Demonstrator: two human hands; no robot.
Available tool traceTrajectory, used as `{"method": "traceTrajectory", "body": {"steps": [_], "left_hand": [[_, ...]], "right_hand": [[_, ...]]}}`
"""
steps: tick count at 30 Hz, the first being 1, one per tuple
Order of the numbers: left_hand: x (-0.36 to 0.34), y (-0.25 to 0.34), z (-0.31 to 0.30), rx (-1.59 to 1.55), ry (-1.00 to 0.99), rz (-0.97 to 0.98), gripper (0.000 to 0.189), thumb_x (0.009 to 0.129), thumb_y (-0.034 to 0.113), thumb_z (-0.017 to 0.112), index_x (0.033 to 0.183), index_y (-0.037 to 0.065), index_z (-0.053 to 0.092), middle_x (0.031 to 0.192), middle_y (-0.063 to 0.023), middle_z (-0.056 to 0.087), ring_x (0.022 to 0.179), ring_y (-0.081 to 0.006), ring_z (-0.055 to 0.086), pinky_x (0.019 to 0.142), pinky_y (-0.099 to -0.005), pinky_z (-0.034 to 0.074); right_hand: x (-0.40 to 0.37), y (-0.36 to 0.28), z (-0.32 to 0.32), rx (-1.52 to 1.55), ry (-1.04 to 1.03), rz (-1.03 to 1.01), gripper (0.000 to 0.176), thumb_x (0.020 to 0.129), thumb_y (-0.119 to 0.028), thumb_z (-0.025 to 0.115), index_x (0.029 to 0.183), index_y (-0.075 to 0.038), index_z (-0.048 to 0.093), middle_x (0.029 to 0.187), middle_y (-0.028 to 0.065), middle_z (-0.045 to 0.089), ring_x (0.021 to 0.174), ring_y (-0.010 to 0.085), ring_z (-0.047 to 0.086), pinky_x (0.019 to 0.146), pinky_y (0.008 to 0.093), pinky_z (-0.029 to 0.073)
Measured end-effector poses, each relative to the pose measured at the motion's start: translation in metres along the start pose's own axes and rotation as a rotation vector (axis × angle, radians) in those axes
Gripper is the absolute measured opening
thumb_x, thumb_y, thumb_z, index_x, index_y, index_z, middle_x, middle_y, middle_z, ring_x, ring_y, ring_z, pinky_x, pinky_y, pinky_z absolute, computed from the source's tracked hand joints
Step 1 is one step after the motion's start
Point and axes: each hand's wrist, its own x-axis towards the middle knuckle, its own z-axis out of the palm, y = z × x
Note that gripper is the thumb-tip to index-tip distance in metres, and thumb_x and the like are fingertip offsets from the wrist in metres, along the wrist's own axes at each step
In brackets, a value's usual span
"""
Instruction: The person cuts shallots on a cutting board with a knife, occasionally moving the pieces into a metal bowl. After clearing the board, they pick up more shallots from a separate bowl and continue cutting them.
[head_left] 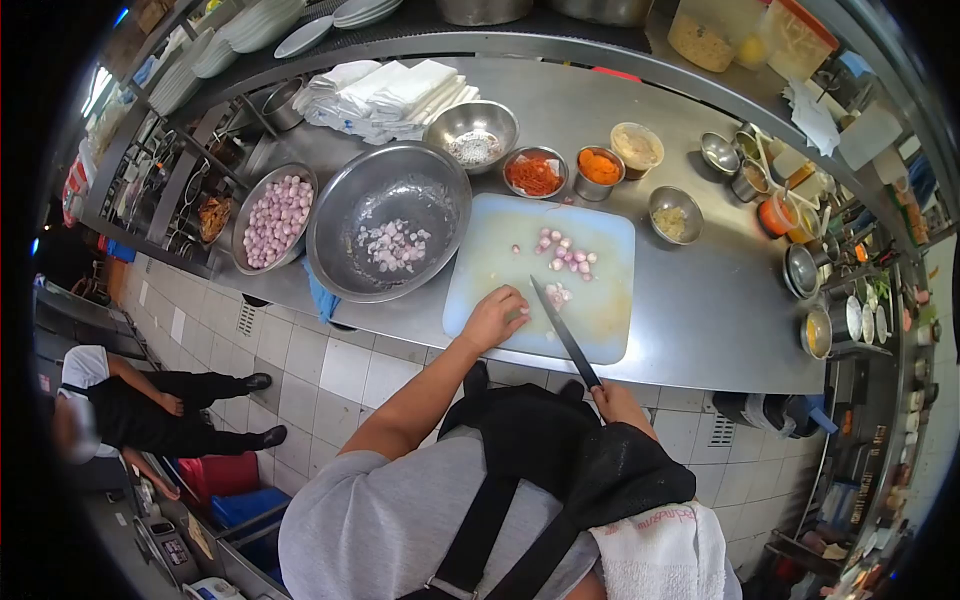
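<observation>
My right hand [617,402] is wrapped round the handle of a long knife [566,337], whose blade points up and left over the pale cutting board [480,250]. At the board's lower left lies my left hand [495,318], fingers curled together near the blade; what they hold, if anything, is hidden. Cut shallot pieces [558,294] lie beside the blade tip. Several whole peeled shallots [570,255] are grouped higher on the board. Left of the board, a large steel bowl [340,215] holds chopped pieces [395,246].
A bowl of shallots [279,222] stands at the left. Behind the board are small bowls of red [535,173] and orange food [599,167]. A bowl [676,216] is at its right. A shelf [560,48] spans the back. A person [150,405] is at lower left.
</observation>
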Motion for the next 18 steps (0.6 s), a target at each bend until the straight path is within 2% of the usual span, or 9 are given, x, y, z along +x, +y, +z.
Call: {"method": "traceTrajectory", "body": {"steps": [2, 3, 6, 11, 14, 18], "left_hand": [[-0.002, 0.012, 0.000, -0.112, 0.014, 0.064, 0.033, 0.083, 0.008, 0.087, 0.113, 0.010, 0.072, 0.112, -0.0091, 0.065, 0.105, -0.0316, 0.069, 0.091, -0.0408, 0.057], [-0.006, 0.000, -0.026, -0.070, -0.008, 0.056, 0.033, 0.083, 0.008, 0.087, 0.113, 0.010, 0.072, 0.112, -0.0091, 0.065, 0.105, -0.0316, 0.069, 0.091, -0.0408, 0.057], [-0.002, 0.013, -0.025, -0.069, 0.007, -0.005, 0.035, 0.081, 0.008, 0.090, 0.112, 0.010, 0.074, 0.115, -0.0088, 0.066, 0.104, -0.0307, 0.069, 0.089, -0.0399, 0.058], [0.009, 0.002, -0.018, 0.038, -0.103, 0.181, 0.015, 0.088, 0.005, 0.081, 0.102, 0.005, 0.077, 0.110, -0.0094, 0.071, 0.103, -0.0311, 0.070, 0.090, -0.0403, 0.060], [0.014, -0.003, -0.012, 0.045, -0.077, 0.188, 0.007, 0.091, 0.003, 0.077, 0.098, 0.003, 0.077, 0.107, -0.0101, 0.073, 0.102, -0.0314, 0.071, 0.089, -0.0412, 0.060], [0.022, -0.002, -0.015, 0.074, -0.110, 0.212, 0.008, 0.091, 0.003, 0.076, 0.098, 0.003, 0.078, 0.108, -0.0104, 0.073, 0.101, -0.0320, 0.072, 0.089, -0.0416, 0.060]], "right_hand": [[-0.010, -0.002, -0.010, -0.025, 0.038, -0.033, 0.033, 0.108, -0.028, 0.059, 0.114, 0.001, 0.072, 0.094, 0.0325, 0.073, 0.092, 0.0552, 0.069, 0.083, 0.0603, 0.053], [0.004, -0.013, 0.013, 0.018, 0.028, -0.052, 0.033, 0.108, -0.028, 0.059, 0.114, 0.001, 0.072, 0.094, 0.0325, 0.073, 0.092, 0.0552, 0.069, 0.083, 0.0603, 0.053], [-0.001, -0.003, 0.008, -0.015, 0.059, -0.044, 0.032, 0.108, -0.028, 0.059, 0.111, 0.001, 0.072, 0.092, 0.0328, 0.072, 0.090, 0.0557, 0.068, 0.082, 0.0610, 0.053], [-0.003, 0.000, 0.014, -0.185, 0.089, -0.054, 0.027, 0.107, -0.025, 0.057, 0.113, -0.001, 0.068, 0.088, 0.0324, 0.073, 0.085, 0.0548, 0.070, 0.080, 0.0639, 0.055], [-0.015, -0.028, -0.002, -0.271, 0.050, -0.064, 0.027, 0.107, -0.025, 0.057, 0.116, -0.001, 0.065, 0.087, 0.0308, 0.074, 0.084, 0.0540, 0.071, 0.079, 0.0647, 0.056], [-0.029, -0.044, -0.018, -0.282, 0.045, -0.085, 0.026, 0.107, -0.025, 0.057, 0.116, -0.002, 0.064, 0.088, 0.0300, 0.074, 0.084, 0.0533, 0.072, 0.078, 0.0642, 0.056]]}}
